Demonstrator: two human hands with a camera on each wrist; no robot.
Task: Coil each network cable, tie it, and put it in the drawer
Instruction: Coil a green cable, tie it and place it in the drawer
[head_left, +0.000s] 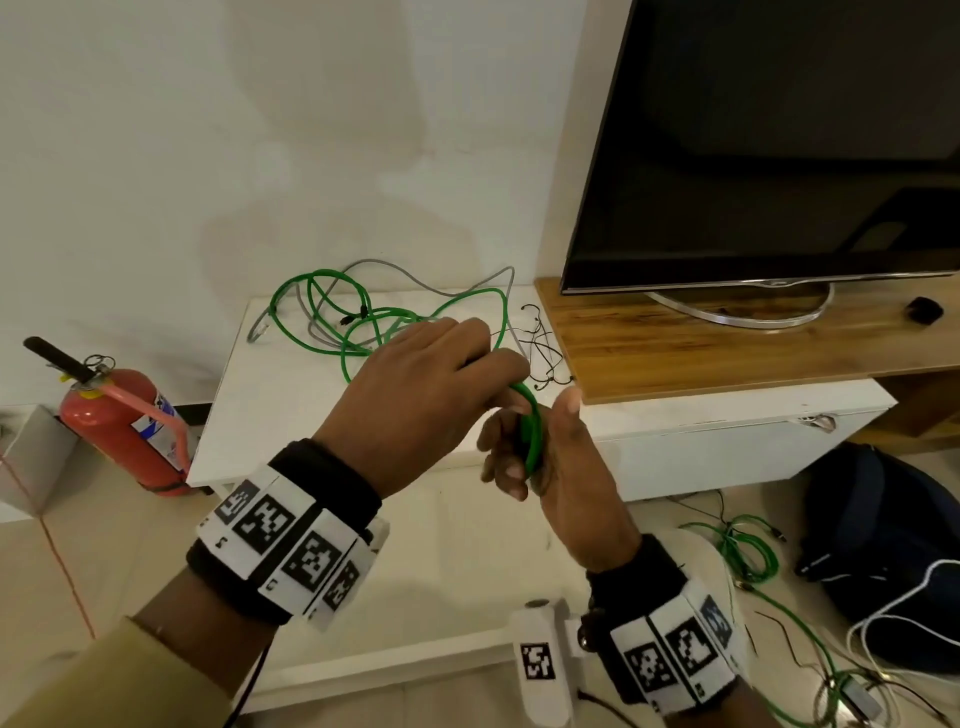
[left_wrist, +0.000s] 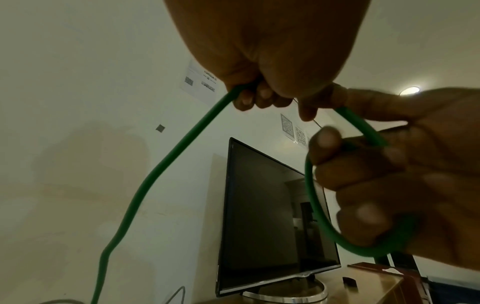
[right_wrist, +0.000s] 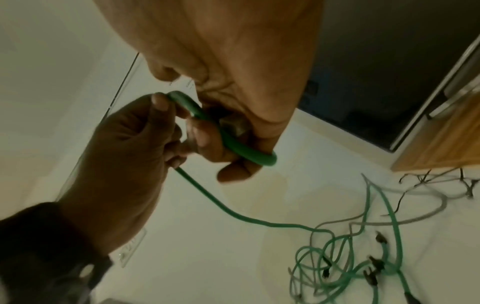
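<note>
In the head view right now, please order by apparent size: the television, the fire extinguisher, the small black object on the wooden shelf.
1. television, largest
2. fire extinguisher
3. small black object, smallest

The gaps are wide, so nearness to the camera does not change the order.

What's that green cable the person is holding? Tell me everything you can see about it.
The green cable is a round, smooth cord that looks rubbery. One stretch is bent into a small loop that the right hand holds, fingers curled through it. The left hand grips the cable just beside the loop. From there the rest trails down to the white cabinet top, where it lies in loose tangled curves mixed with a grey cable.
</note>
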